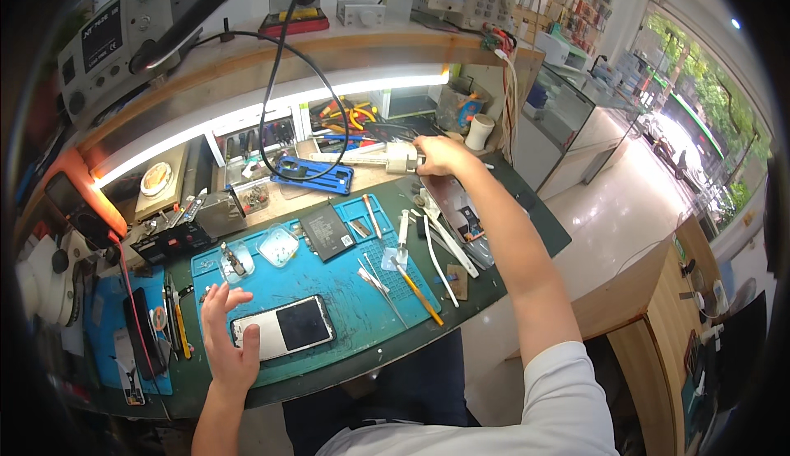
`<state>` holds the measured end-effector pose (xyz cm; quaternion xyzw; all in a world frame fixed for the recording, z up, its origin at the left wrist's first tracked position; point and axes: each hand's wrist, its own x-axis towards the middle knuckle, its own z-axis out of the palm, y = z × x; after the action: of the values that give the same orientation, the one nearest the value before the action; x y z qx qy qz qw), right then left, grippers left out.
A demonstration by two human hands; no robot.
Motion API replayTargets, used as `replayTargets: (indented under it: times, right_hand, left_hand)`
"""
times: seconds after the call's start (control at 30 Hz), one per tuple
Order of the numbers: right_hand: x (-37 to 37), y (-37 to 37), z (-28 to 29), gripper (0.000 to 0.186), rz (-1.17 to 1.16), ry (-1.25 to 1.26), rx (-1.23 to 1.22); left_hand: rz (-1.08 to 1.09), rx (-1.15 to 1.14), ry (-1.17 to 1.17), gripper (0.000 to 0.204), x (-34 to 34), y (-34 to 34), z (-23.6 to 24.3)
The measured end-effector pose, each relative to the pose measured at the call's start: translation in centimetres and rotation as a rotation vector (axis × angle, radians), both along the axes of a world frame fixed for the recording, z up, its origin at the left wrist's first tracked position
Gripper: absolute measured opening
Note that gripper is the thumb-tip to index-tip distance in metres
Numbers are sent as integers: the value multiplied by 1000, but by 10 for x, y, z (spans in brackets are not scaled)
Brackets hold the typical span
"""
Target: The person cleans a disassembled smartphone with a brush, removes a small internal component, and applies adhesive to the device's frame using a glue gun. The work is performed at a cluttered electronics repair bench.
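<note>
My left hand (230,332) hovers at the left end of a phone (284,328) on the teal mat (222,267), its fingers curved but apart and holding nothing. My right hand (436,153) reaches to the back of the bench and grips a white blocky object (401,156), beside a white bar (362,158); its exact kind is unclear. Below that hand lies an opened phone body (465,217). A battery (327,232), small clear containers (278,246) and several tools, including a yellow-handled one (424,300), lie on the mat.
A blue holder (317,178), pliers (354,114) and a white cup (479,132) are at the back. An orange meter (78,201) and a second phone (140,332) are left. A shelf (387,40) carries instruments; a hanging cable loop crosses the view. A glass counter (551,118) stands right.
</note>
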<state>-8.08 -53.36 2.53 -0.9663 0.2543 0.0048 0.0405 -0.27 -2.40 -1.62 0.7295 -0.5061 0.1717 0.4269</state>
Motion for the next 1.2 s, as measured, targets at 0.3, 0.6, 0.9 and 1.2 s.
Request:
replayTargets:
  times: [0.3, 0.6, 0.9, 1.2]
  right_hand:
    - [-82, 48, 59, 19, 24, -329, -784]
    - [-259, 139, 28, 16, -277, -1355, 778]
    - [-217, 293, 17, 31, 194, -1733, 1911]
    - [-215, 319, 0, 33, 242, -1556, 1993]
  left_hand:
    - [6, -77, -2, 49, 6, 6, -3]
    - [-276, -105, -32, 32, -57, -13, 32]
    - [-490, -36, 58, 35, -161, -96, 32]
    - [-685, 156, 418, 21, -165, -70, 22]
